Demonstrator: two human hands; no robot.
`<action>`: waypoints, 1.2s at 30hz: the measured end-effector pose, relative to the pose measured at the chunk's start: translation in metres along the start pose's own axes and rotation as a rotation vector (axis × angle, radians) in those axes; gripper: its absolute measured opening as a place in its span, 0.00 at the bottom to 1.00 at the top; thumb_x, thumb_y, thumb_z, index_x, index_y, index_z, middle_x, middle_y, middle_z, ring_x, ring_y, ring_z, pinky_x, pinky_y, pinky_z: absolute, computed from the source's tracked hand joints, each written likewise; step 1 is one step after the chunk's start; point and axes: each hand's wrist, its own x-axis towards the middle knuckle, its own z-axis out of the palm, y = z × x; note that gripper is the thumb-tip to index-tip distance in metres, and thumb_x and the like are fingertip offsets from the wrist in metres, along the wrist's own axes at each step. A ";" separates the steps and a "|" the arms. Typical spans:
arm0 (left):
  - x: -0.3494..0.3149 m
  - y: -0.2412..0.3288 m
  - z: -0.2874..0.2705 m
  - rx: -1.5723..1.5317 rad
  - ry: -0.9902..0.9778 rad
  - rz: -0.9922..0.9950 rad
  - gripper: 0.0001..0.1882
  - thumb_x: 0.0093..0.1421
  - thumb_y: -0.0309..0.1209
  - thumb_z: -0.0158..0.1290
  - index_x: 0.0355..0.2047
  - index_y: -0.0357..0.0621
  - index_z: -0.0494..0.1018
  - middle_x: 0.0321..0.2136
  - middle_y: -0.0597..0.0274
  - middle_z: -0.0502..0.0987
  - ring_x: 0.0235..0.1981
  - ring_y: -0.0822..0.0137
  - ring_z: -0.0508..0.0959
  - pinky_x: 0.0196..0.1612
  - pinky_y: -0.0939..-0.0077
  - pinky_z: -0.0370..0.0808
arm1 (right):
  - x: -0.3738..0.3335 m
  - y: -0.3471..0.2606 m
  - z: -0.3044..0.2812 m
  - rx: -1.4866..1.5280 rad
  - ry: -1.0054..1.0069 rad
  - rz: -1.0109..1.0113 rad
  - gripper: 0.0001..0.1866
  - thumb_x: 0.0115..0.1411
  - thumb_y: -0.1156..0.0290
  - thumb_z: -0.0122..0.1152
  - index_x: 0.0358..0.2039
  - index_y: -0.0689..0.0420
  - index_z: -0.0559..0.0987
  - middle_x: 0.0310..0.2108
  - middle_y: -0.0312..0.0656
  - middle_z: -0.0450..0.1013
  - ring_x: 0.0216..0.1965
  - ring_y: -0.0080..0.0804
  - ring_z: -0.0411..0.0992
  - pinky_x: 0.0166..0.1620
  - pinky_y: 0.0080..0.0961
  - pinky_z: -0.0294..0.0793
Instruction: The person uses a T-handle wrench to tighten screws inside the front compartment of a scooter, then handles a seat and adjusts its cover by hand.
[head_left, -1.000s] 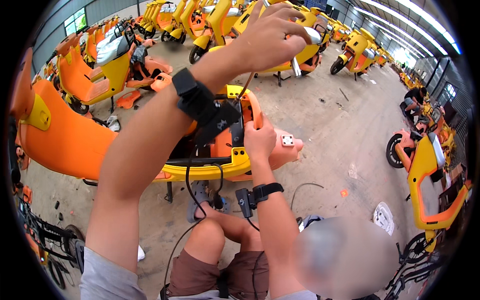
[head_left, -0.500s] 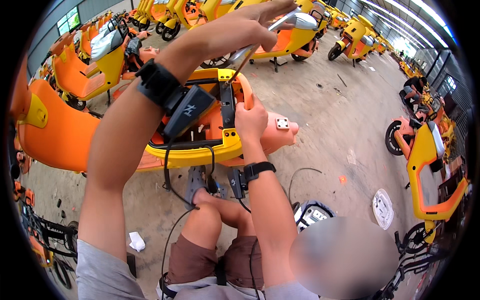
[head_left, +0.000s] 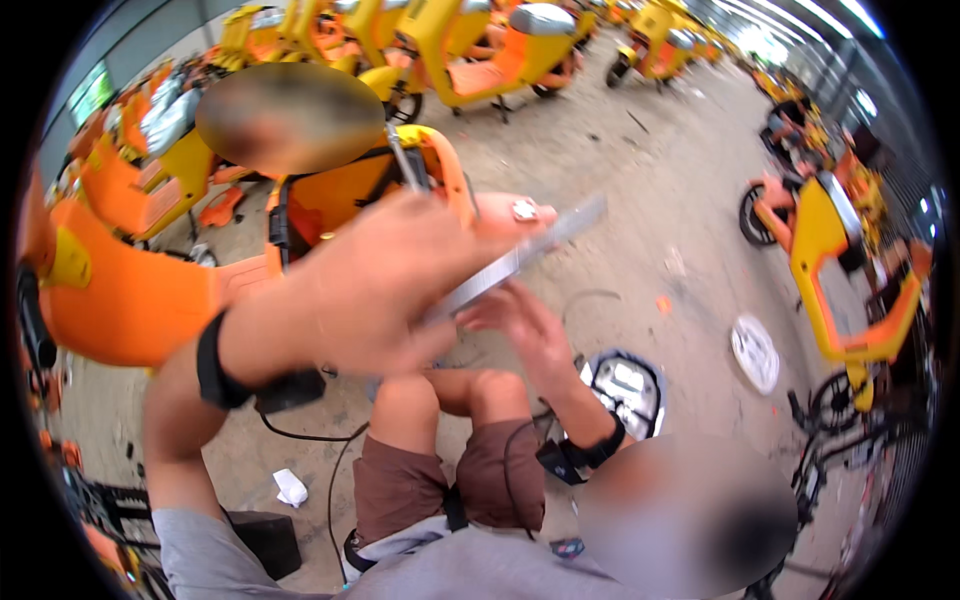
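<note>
My left hand (head_left: 385, 275) is closed around a flat silver metal bar (head_left: 525, 255), blurred by motion, that slants up to the right in front of me. The bar's exact kind cannot be made out. Just below the bar is my right hand (head_left: 530, 325), its fingers loosely apart; contact with the bar is unclear. Beyond my hands stands a yellow and orange scooter (head_left: 130, 290) with its body open in the middle. Against that opening leans a thin silver rod (head_left: 402, 155), its lower end hidden behind my left hand.
A grey-rimmed cover part (head_left: 625, 390) and a white oval shell (head_left: 755, 353) lie on the concrete floor to the right. More yellow scooters (head_left: 490, 60) stand behind, and another (head_left: 850, 270) at right. A cable (head_left: 325, 437) hangs by my legs; crumpled white paper (head_left: 290, 487) lies left.
My left hand has come down and toward me from above the scooter with the silver bar. My right hand has left the scooter's orange edge and moved closer to me. The view has shifted.
</note>
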 end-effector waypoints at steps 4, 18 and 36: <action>-0.022 0.055 0.090 0.064 -0.094 0.247 0.35 0.44 0.29 0.59 0.58 0.42 0.73 0.34 0.62 0.73 0.37 0.60 0.75 0.54 0.57 0.72 | -0.110 -0.023 0.070 -0.073 0.082 -0.125 0.63 0.57 0.54 0.74 0.76 0.58 0.36 0.71 0.48 0.54 0.67 0.39 0.62 0.71 0.36 0.55; -0.009 0.136 0.243 -0.440 -0.266 0.166 0.40 0.51 0.34 0.66 0.65 0.50 0.66 0.67 0.46 0.62 0.68 0.46 0.62 0.68 0.48 0.60 | -0.336 -0.068 0.039 -0.108 1.368 -0.077 0.24 0.74 0.63 0.47 0.63 0.67 0.68 0.57 0.53 0.74 0.55 0.42 0.76 0.57 0.34 0.74; -0.152 -0.077 0.241 -1.937 0.575 -1.136 0.23 0.73 0.34 0.45 0.63 0.32 0.64 0.49 0.56 0.78 0.43 0.65 0.77 0.49 0.70 0.76 | -0.666 0.083 -0.066 -1.128 2.324 0.909 0.26 0.66 0.72 0.54 0.62 0.70 0.69 0.62 0.59 0.70 0.60 0.48 0.72 0.63 0.38 0.69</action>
